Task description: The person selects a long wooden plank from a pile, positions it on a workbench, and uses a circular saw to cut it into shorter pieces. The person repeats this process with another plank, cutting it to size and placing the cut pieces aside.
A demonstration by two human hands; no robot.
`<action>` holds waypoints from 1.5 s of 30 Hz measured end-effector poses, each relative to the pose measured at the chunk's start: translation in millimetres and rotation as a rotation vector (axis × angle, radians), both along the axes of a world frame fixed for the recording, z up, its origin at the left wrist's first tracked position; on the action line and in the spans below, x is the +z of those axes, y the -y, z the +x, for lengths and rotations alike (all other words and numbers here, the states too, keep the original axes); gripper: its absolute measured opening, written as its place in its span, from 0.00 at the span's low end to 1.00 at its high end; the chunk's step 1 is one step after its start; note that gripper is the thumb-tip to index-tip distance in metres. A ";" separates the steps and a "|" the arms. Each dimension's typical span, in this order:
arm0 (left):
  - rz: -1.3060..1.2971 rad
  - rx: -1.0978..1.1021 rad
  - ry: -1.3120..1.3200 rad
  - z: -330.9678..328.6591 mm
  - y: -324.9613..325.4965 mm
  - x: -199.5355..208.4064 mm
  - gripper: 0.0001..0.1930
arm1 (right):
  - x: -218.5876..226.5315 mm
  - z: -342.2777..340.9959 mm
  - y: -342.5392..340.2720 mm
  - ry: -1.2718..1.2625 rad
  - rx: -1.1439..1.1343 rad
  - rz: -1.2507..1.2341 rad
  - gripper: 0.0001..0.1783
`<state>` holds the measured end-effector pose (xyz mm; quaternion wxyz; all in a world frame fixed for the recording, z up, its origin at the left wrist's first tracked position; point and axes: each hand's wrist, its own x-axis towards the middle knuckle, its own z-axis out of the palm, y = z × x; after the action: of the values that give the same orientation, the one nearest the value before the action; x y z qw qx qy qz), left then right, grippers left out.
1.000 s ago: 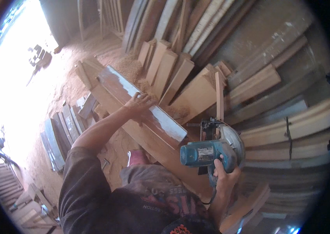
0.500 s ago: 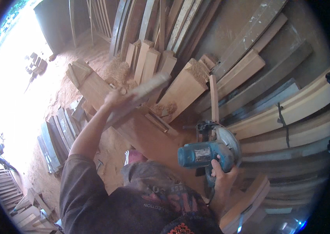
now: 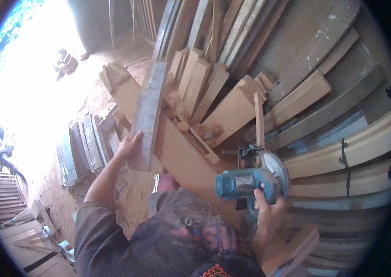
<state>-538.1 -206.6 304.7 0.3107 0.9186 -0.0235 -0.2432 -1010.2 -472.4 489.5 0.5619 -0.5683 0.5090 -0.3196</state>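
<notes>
Left hand (image 3: 128, 147) pinches grey plank (image 3: 149, 111) near one end, underside fingers hidden | right hand (image 3: 268, 212) wrapped round circular saw (image 3: 251, 181) | plank could tip beyond left fingertips: off-centre grip

Woodworking wkshop, by the look of it, w/ daylight flooding in thru a wide opening (image 3: 34, 60) at upper L. I've a circ. saw (image 3: 237, 183) in my R hand (image 3: 265, 210) & a flat board (image 3: 148, 115) in my L hand (image 3: 126, 148). Long timbers (image 3: 366, 144) are stacked to my R, short wood pcs (image 3: 87, 141) sit to my L, sawdust (image 3: 211, 132) lies btwn cut blocks (image 3: 228, 111), & the flr (image 3: 97, 99) looks dusty.
</notes>
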 end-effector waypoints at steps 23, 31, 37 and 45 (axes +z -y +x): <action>0.122 0.035 0.317 -110.6 148.5 40.3 0.71 | -5.8 -3.2 -3.6 -0.037 0.125 -0.001 0.19; 0.099 0.065 0.395 -136.7 160.8 25.6 0.69 | -12.1 3.7 -2.2 -0.032 0.153 0.012 0.20; 0.067 0.084 0.316 -66.0 205.0 40.2 0.69 | 5.2 9.6 -2.9 -0.167 0.206 0.018 0.20; -0.068 0.061 0.245 -38.4 192.3 36.9 0.62 | -8.1 21.2 -10.6 -0.079 0.367 -0.113 0.21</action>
<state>-576.5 -398.9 341.6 0.3436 0.9307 -0.0414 -0.1187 -989.1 -461.8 481.4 0.5577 -0.6942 0.3997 -0.2174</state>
